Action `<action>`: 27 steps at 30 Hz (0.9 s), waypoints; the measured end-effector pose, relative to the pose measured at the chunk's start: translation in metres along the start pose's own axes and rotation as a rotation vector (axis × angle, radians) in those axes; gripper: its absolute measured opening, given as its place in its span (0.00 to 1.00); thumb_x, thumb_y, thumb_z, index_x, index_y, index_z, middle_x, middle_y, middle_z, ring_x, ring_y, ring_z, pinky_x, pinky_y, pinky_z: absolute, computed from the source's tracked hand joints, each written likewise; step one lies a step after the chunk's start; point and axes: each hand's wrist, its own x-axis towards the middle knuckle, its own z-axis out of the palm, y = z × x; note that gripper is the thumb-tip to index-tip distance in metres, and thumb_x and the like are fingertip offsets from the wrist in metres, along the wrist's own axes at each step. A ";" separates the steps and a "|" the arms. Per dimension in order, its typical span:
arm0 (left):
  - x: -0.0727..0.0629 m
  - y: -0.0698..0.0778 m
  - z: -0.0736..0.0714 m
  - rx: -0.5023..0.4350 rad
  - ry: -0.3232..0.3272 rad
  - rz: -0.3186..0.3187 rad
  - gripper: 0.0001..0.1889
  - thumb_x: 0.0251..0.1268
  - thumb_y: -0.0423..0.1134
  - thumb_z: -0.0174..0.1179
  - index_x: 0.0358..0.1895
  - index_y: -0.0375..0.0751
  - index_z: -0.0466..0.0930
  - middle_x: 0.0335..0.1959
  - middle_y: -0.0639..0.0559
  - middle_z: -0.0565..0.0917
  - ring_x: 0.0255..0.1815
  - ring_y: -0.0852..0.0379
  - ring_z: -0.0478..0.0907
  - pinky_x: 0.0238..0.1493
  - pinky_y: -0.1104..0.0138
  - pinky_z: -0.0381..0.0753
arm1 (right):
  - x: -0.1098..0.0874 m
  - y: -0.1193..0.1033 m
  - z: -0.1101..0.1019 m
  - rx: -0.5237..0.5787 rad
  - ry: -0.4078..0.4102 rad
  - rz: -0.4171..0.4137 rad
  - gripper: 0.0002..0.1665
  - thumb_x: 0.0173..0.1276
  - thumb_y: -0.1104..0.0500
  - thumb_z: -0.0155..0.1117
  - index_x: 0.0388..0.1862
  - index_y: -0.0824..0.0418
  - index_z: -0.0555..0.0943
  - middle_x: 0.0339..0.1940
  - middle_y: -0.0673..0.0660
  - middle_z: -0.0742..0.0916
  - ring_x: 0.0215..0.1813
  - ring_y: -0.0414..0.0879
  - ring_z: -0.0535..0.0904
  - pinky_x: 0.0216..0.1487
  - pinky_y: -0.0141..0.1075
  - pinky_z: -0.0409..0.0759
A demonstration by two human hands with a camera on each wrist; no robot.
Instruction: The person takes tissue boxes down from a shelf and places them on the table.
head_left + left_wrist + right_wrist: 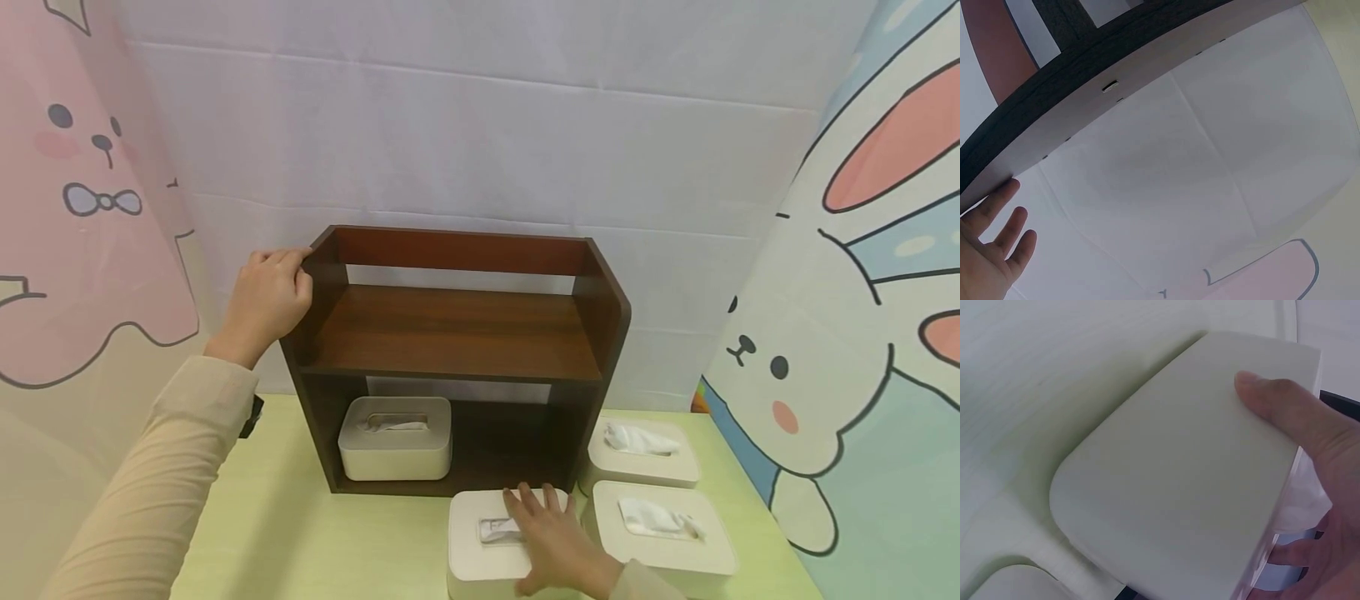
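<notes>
A dark brown two-tier shelf [450,333] stands on the table. My left hand [270,296] grips the upper edge of its left side panel; in the left wrist view several fingers [1007,228] lie along the panel's outer face, thumb hidden. My right hand [555,537] grips a cream tissue box [480,508] in front of the shelf's lower right part. In the right wrist view, the thumb [1272,400] presses on one side wall of that box [1172,469] and the fingers reach over the lid; whether it touches the table I cannot tell.
Another tissue box [393,450] sits in the left of the shelf's lower tier. Two more tissue boxes, a rear one [637,467] and a front one [667,550], stand to the right of the shelf. Printed cloths hang around the light green table [285,525].
</notes>
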 end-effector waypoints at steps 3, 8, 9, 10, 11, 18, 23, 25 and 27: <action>0.000 0.000 0.000 -0.002 0.003 0.000 0.22 0.62 0.34 0.37 0.54 0.31 0.73 0.52 0.33 0.77 0.49 0.31 0.68 0.48 0.41 0.67 | -0.001 0.000 0.000 0.002 0.000 -0.002 0.66 0.23 0.37 0.77 0.65 0.61 0.63 0.62 0.68 0.73 0.57 0.73 0.67 0.44 0.71 0.67; 0.000 0.000 0.000 0.004 0.007 0.006 0.21 0.62 0.34 0.37 0.54 0.31 0.74 0.52 0.33 0.77 0.49 0.32 0.68 0.48 0.41 0.67 | -0.003 -0.001 0.000 0.009 -0.024 0.006 0.66 0.24 0.38 0.77 0.65 0.61 0.63 0.62 0.68 0.72 0.58 0.74 0.66 0.45 0.72 0.66; 0.000 0.000 0.000 0.005 0.008 0.008 0.21 0.62 0.34 0.38 0.54 0.31 0.74 0.52 0.33 0.77 0.49 0.32 0.68 0.48 0.41 0.67 | -0.003 -0.001 0.000 0.009 -0.029 0.007 0.66 0.24 0.38 0.77 0.65 0.61 0.63 0.63 0.68 0.72 0.58 0.75 0.65 0.45 0.72 0.66; 0.000 0.000 0.001 0.007 0.008 0.010 0.21 0.62 0.34 0.38 0.54 0.31 0.74 0.52 0.33 0.77 0.49 0.32 0.68 0.48 0.41 0.67 | -0.003 -0.001 0.000 0.008 -0.033 0.008 0.66 0.24 0.38 0.77 0.65 0.61 0.62 0.63 0.68 0.72 0.58 0.75 0.65 0.45 0.72 0.66; 0.000 0.000 0.001 0.008 0.007 0.010 0.21 0.62 0.34 0.38 0.54 0.31 0.74 0.52 0.33 0.77 0.49 0.32 0.68 0.49 0.41 0.67 | -0.003 -0.001 0.000 0.010 -0.036 0.008 0.67 0.24 0.38 0.77 0.66 0.61 0.62 0.63 0.68 0.71 0.59 0.75 0.65 0.45 0.72 0.66; 0.001 0.000 0.000 0.007 -0.002 0.007 0.21 0.62 0.34 0.37 0.54 0.30 0.73 0.52 0.33 0.77 0.50 0.32 0.68 0.52 0.43 0.65 | 0.000 0.000 -0.003 0.022 -0.056 -0.006 0.68 0.24 0.33 0.75 0.65 0.62 0.62 0.62 0.69 0.71 0.59 0.76 0.64 0.47 0.73 0.63; 0.001 -0.001 0.000 0.015 0.005 0.017 0.21 0.62 0.34 0.38 0.53 0.29 0.73 0.51 0.32 0.77 0.50 0.33 0.68 0.52 0.43 0.66 | 0.006 0.001 -0.007 -0.005 -0.041 -0.032 0.65 0.27 0.27 0.70 0.63 0.61 0.65 0.60 0.66 0.74 0.59 0.73 0.65 0.52 0.70 0.63; 0.001 -0.001 0.001 0.019 0.004 0.018 0.21 0.62 0.34 0.38 0.53 0.29 0.73 0.51 0.32 0.77 0.50 0.33 0.68 0.52 0.44 0.66 | 0.009 0.001 -0.010 -0.001 -0.041 -0.044 0.64 0.30 0.26 0.68 0.63 0.61 0.65 0.60 0.66 0.74 0.59 0.72 0.66 0.52 0.69 0.63; 0.001 0.000 0.001 0.021 0.000 0.015 0.21 0.62 0.34 0.38 0.54 0.29 0.73 0.51 0.32 0.77 0.50 0.33 0.68 0.52 0.43 0.66 | 0.011 0.000 -0.012 0.002 -0.040 -0.055 0.63 0.32 0.25 0.66 0.63 0.61 0.65 0.61 0.65 0.74 0.59 0.71 0.66 0.52 0.69 0.63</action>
